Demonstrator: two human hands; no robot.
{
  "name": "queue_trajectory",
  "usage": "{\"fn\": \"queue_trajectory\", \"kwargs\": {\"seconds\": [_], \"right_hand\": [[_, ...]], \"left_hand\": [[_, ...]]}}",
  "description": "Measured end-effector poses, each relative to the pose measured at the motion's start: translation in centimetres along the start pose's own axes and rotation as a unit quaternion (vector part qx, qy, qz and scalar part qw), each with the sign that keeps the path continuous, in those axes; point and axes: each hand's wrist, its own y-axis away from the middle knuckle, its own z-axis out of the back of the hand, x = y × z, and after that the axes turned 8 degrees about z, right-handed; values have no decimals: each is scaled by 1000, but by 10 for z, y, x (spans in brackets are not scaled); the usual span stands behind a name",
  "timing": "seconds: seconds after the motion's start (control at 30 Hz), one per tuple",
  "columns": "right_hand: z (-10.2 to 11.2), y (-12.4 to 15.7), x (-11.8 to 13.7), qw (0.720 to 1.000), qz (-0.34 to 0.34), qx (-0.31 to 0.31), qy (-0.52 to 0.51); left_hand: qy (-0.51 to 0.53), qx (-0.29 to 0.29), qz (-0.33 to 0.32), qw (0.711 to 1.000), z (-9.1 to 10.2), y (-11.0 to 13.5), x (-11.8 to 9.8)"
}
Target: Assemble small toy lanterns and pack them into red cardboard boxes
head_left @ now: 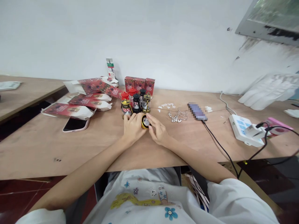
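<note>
Close to the middle of the table, my left hand [133, 127] is wrapped round a small gold lantern [146, 122] that is tipped over, its round dark base with a pale disc turned towards me. My right hand [159, 130] meets it from the other side, fingertips and thumb closed on the base's edge. The lantern's body is hidden behind my left hand. Just beyond my hands several small lanterns stand upright, among them a red lantern [132, 91], a black lantern [136, 103] and a gold lantern [146, 103].
Small red boxes [135, 83] stand by the wall. Flattened red cartons [70, 109] and a pink-edged phone [76, 124] lie left. To the right are white tabs [167, 105], metal discs with wires [177, 118], a cabled phone [198, 111] and a power strip [243, 129].
</note>
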Motion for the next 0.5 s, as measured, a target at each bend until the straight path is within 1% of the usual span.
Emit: {"fn": "queue_trajectory", "kwargs": {"seconds": [0.1,0.17,0.33,0.4,0.5], "right_hand": [[-2,1,-1,999,23,-28,3],[-3,2,-1,999,17,-37,-3],[-4,4,-1,999,-16,-19,-27],[-4,5,-1,999,-18,-12,-30],[-5,5,-1,1000,-6,0,-3]], "left_hand": [[9,4,8,1000,0,0,0],[18,9,16,1000,1,0,0],[5,1,20,1000,0,-1,0],[-1,-7,18,1000,0,-1,1],[-6,-12,10,1000,0,-1,1]]}}
